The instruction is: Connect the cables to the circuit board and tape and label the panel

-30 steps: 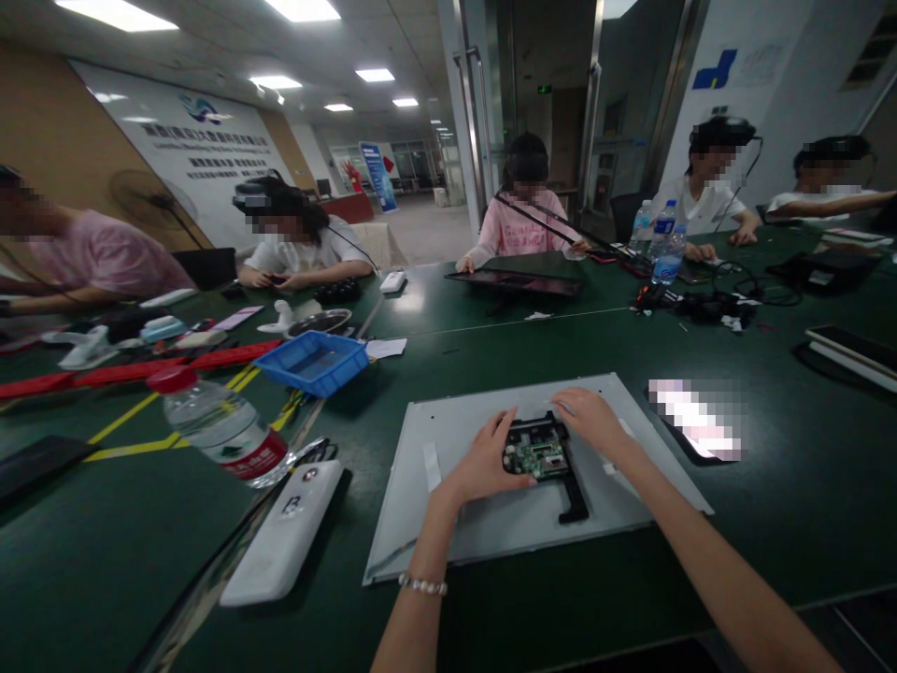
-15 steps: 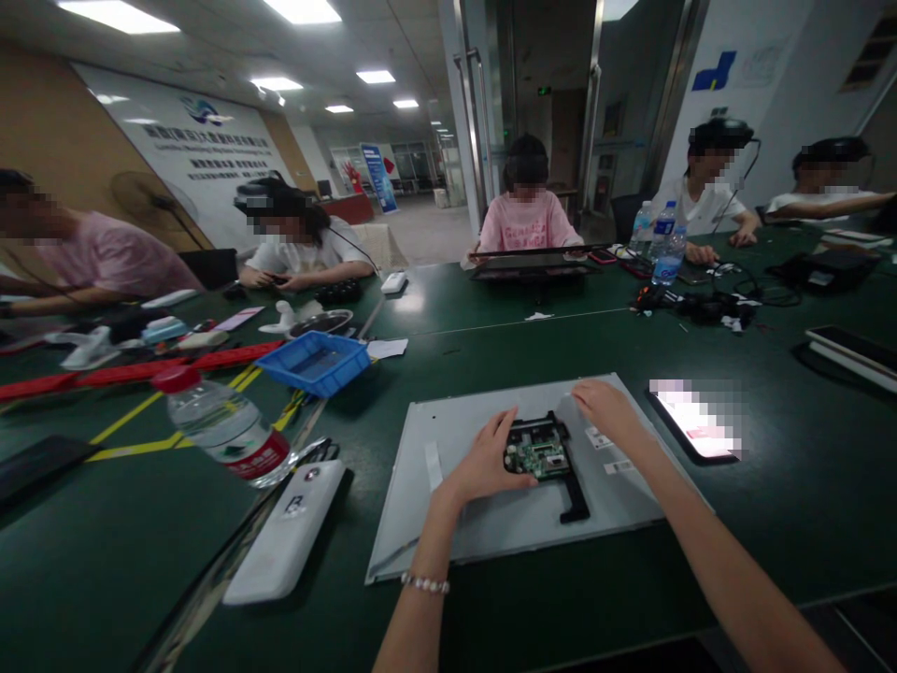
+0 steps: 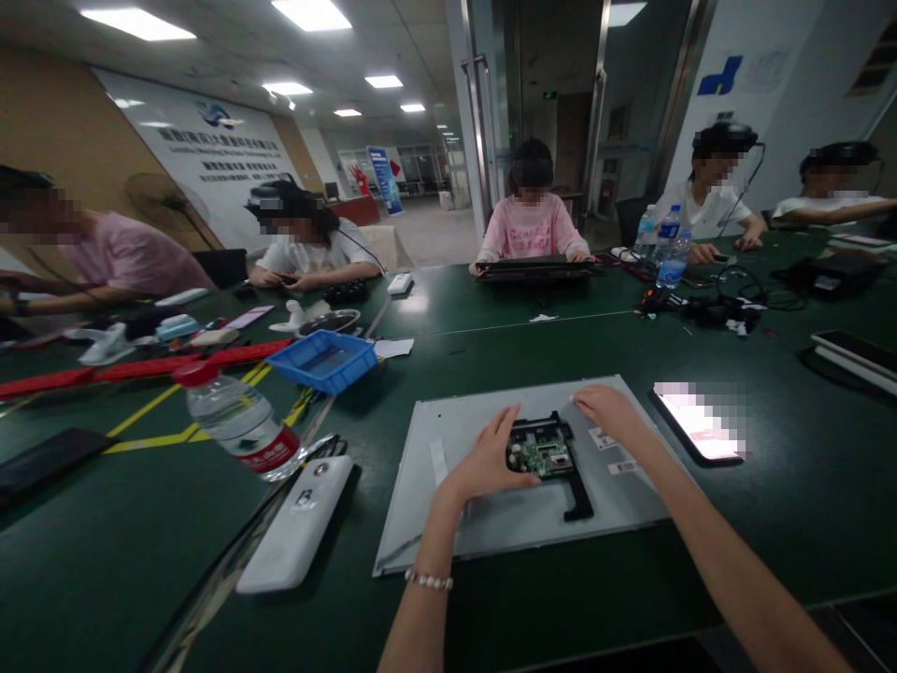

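Observation:
A green circuit board in a black frame (image 3: 578,491) lies on a flat silver-grey panel (image 3: 427,430). My left hand (image 3: 487,460) rests at the left edge of the board, thumb and fingers spread around it and gripping its side. Beyond the board's upper right corner, my right hand (image 3: 601,411) is over the panel with its fingers pinched together; whatever is between the fingertips is too small to make out. White labels (image 3: 620,467) are stuck to the panel near my right wrist.
Left of the panel are a white power bank (image 3: 298,528), a water bottle (image 3: 242,421) and a blue tray (image 3: 326,363). A lit phone (image 3: 697,425) lies to the right. Across the table a person in pink (image 3: 533,224) holds a dark panel; other people sit around.
The view has shifted slightly, moving the scene a little to the right. Both hands keep nearly the same places on the panel. The person opposite has lowered the dark panel slightly.

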Available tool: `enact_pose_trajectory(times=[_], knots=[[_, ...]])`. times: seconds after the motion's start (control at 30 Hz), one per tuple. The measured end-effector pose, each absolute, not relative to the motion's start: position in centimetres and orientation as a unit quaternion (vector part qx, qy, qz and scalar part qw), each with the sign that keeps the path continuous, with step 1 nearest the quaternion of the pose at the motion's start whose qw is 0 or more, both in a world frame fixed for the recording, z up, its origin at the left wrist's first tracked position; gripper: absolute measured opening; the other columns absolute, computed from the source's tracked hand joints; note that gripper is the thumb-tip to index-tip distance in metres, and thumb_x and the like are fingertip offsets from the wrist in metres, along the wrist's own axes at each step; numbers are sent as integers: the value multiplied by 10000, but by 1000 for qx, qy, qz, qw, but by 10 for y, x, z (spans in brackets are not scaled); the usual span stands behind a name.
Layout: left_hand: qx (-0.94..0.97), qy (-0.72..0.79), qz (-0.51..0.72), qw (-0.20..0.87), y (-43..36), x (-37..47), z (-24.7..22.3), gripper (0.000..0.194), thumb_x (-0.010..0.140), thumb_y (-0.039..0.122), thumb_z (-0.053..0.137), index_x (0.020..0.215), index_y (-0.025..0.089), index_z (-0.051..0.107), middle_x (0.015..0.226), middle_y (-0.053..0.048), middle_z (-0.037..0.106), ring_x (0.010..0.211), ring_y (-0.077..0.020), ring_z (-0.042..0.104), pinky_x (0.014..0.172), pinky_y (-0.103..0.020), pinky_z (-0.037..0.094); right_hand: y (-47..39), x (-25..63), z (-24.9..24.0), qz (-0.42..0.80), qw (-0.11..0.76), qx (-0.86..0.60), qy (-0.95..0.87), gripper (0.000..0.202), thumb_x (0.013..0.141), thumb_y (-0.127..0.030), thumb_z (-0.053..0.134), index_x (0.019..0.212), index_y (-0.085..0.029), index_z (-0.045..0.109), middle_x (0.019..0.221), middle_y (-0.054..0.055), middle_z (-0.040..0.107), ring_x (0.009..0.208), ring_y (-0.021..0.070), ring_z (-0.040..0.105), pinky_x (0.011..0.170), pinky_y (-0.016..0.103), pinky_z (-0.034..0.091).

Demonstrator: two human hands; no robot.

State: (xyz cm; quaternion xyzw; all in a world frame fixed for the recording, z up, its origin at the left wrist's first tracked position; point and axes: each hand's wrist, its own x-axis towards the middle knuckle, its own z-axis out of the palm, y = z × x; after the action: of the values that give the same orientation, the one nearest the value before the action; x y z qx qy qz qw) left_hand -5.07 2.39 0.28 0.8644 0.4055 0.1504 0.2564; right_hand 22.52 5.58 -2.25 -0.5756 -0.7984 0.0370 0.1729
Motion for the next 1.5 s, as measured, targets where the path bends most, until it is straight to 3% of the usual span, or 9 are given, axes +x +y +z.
enact_pose_trajectory(times=[0.17,0.47,0.77,0.93,1.2,1.5], knots=[[867,402,158,249,27,-51,-4,1125,586,490,726,1438,225,39,1486,-111,155,1350,-311,181,1098,-468,203,53,196,-5,-17,203,-545,-814,267,921,-232,406,1050,-175,632,1044,75,661,985,192,584,866,282,413],[869,402,154,242,28,-51,-9,1115,598,503,708,1437,206,36,1475,-132,179,1346,-312,192,1093,-467,208,48,168,-5,12,88,-493,-865,226,889,-160,444,930,-152,666,921,102,679,943,205,595,843,284,402],[872,404,147,236,28,-51,-9,1099,607,509,702,1436,200,49,1476,-135,181,1343,-321,195,1083,-472,228,48,174,-11,82,157,-481,-859,218,880,-224,475,956,-163,670,945,92,681,936,189,596,852,286,404],[868,407,147,242,28,-52,-10,1104,600,505,709,1437,202,55,1478,-131,177,1343,-316,199,1088,-465,219,54,175,-13,105,173,-494,-846,318,930,-279,379,931,-163,674,927,91,689,903,183,613,816,268,406],[870,403,150,240,29,-52,-13,1116,593,511,704,1439,211,41,1483,-124,172,1349,-315,181,1093,-467,205,62,173,-22,115,211,-498,-833,235,895,-217,453,1018,-169,648,994,76,668,946,176,589,849,262,401],[866,410,138,250,28,-52,-10,1128,589,524,706,1440,209,37,1486,-130,154,1351,-319,175,1092,-469,207,58,171,-30,106,222,-479,-842,194,862,-167,486,929,-167,668,941,68,649,929,165,566,859,271,409]])
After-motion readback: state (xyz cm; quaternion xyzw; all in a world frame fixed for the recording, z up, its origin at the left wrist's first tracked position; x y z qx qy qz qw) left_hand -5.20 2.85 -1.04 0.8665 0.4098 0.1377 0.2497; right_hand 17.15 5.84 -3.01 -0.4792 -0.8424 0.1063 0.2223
